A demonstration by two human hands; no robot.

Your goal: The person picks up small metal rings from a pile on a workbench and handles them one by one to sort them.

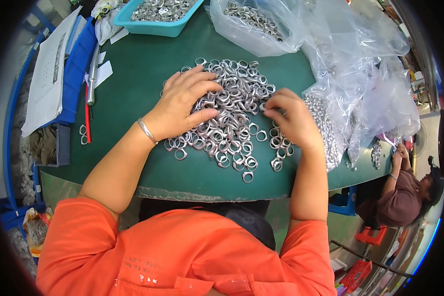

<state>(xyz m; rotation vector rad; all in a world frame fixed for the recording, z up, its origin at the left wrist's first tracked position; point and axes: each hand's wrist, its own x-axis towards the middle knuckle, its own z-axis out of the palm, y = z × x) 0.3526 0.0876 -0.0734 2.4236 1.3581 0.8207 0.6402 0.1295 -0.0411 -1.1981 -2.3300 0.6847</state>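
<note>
A broad heap of silver-grey metal rings (232,106) lies on the green table. My left hand (185,98) rests on the heap's left side, fingers spread and palm down, a metal bangle round the wrist. At the heap's right edge my right hand (288,116) pinches a single ring (263,107) between thumb and fingertips. A smaller cluster of rings (279,148) sits just below that hand, apart from the main heap. Loose rings are scattered along the heap's near edge.
A turquoise tray (170,30) of small metal parts and a clear bag (249,42) of rings stand at the back. Filled plastic bags (350,98) crowd the right. On the left are a blue file holder (79,69) and red pen (88,113). A co-worker (399,192) sits right.
</note>
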